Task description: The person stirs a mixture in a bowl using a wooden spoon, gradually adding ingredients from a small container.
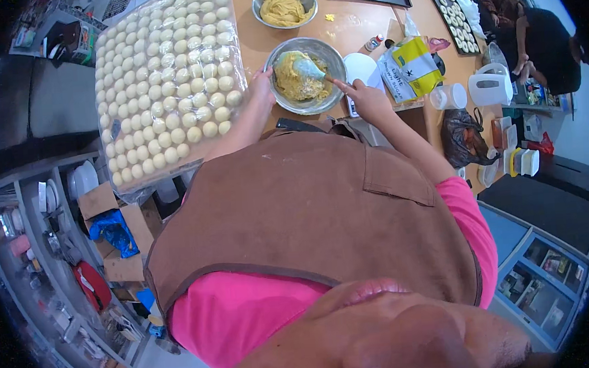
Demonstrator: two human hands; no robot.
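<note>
A metal mixing bowl [294, 106] stands at the table's front edge with yellow dough [286, 76] and some pale flour in it. My left hand [262, 89] grips the bowl's left rim. In my right hand [363, 100] is the handle of a spatula [309, 68], its pale blue-green blade resting in the dough. The fingers of that hand are closed round the handle, just past the bowl's right rim. Behind stands a second metal bowl [257, 9] holding smoother yellow dough.
Left of the bowls, a big plastic-covered tray holds rows of dough balls [166, 77]. To the right are a white scale [361, 68], a small bottle [373, 43], a yellow-and-white sugar bag [412, 69] and a white jug [491, 85]. Farther right, a person [546, 50] in black sits near a baking tray [454, 22].
</note>
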